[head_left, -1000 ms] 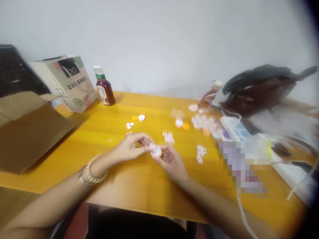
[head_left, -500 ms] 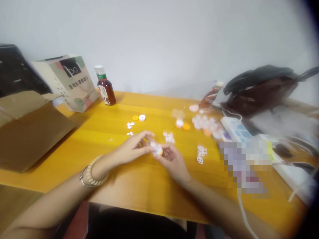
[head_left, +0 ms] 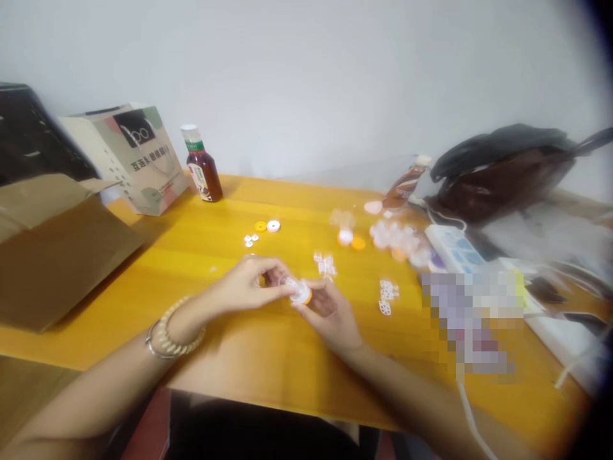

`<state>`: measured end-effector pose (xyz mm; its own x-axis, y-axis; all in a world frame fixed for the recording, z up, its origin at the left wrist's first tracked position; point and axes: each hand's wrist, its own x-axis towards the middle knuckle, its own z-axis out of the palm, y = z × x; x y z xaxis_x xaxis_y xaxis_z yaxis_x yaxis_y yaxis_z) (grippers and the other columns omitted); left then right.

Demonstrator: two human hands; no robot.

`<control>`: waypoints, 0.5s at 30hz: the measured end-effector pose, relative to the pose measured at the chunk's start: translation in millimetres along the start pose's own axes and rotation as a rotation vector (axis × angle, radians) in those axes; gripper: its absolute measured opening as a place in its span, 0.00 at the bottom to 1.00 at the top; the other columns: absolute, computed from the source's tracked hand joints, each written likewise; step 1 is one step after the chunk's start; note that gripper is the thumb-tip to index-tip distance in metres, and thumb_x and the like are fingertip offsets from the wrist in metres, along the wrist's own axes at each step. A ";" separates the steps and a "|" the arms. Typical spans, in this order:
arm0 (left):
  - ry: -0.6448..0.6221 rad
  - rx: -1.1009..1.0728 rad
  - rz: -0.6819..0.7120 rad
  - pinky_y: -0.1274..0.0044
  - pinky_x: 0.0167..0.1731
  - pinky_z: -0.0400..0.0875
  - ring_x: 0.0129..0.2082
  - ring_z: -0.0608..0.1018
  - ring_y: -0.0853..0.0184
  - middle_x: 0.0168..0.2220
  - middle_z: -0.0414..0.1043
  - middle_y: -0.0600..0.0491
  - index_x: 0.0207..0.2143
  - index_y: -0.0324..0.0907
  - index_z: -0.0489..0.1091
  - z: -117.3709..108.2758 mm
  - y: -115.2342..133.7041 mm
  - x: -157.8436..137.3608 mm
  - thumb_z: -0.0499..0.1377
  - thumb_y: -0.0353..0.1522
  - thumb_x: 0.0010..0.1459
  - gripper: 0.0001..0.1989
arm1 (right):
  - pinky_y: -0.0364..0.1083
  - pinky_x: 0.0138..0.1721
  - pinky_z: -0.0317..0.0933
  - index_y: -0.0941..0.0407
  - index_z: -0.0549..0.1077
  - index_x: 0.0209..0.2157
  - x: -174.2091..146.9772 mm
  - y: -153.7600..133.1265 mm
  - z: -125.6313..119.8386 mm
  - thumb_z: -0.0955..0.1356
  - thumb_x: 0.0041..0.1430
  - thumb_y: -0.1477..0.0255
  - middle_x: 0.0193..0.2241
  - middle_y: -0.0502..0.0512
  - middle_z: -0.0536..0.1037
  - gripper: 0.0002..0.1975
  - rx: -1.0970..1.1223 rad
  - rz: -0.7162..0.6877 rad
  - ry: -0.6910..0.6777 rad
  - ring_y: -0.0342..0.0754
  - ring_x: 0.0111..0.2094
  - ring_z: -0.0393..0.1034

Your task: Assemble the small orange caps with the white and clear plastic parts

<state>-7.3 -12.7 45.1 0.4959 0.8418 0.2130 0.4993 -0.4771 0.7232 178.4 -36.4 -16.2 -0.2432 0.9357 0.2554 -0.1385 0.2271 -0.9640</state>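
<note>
In front of me, above the table, my left hand (head_left: 258, 282) and my right hand (head_left: 332, 314) meet around a small round plastic piece (head_left: 301, 293), whitish and clear with an orange rim. The right thumb and fingers grip it by the orange edge. My left thumb and index finger pinch a clear part on its left side; whether that part is joined to the rest I cannot tell. Just beyond the hands lie small white cut-out pieces (head_left: 325, 264). Further left are small white discs (head_left: 248, 241), with a yellow ring (head_left: 260, 227) and a white ring (head_left: 273, 226) behind them.
White wheel-like pieces (head_left: 385, 298) lie to the right, with a heap of clear round pieces (head_left: 393, 236) behind. A sauce bottle (head_left: 205, 169), paper bag (head_left: 143, 160) and cardboard box (head_left: 62, 249) stand left. Far right are a tilted bottle (head_left: 406, 185), dark bag (head_left: 507, 169) and cables.
My left hand has moved slightly down and left, its fingers curled closer around the clear part. The orange-rimmed piece has turned a little, showing more of its whitish face.
</note>
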 end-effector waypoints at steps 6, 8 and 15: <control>0.009 0.099 -0.089 0.83 0.18 0.56 0.18 0.64 0.77 0.18 0.65 0.57 0.21 0.37 0.68 7.9 -8.0 1.4 0.56 0.43 0.53 0.19 | 0.50 0.48 0.64 0.52 0.69 0.37 -1.2 5.9 -4.1 0.70 0.47 0.74 0.38 0.54 0.73 0.14 -0.209 -0.129 0.020 0.48 0.41 0.70; -0.006 0.091 -0.112 0.83 0.17 0.53 0.16 0.61 0.77 0.15 0.61 0.58 0.19 0.37 0.66 8.6 -11.6 2.6 0.55 0.43 0.54 0.20 | 0.50 0.47 0.64 0.53 0.68 0.36 0.5 5.1 -2.7 0.71 0.46 0.74 0.38 0.54 0.74 0.13 -0.155 -0.057 0.004 0.48 0.41 0.70; -0.050 -0.188 -0.008 0.79 0.33 0.67 0.32 0.72 0.71 0.41 0.70 0.49 0.49 0.42 0.62 3.9 -9.7 4.0 0.56 0.38 0.55 0.19 | 0.47 0.46 0.63 0.54 0.65 0.32 8.2 -7.9 -0.2 0.72 0.44 0.72 0.34 0.50 0.76 0.13 0.112 0.209 0.042 0.45 0.40 0.71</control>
<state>-7.4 -5.7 36.4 0.5294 0.8295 0.1778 0.3636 -0.4112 0.8359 177.7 -30.4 -6.4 -0.2378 0.9702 0.0460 -0.1955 -0.0014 -0.9807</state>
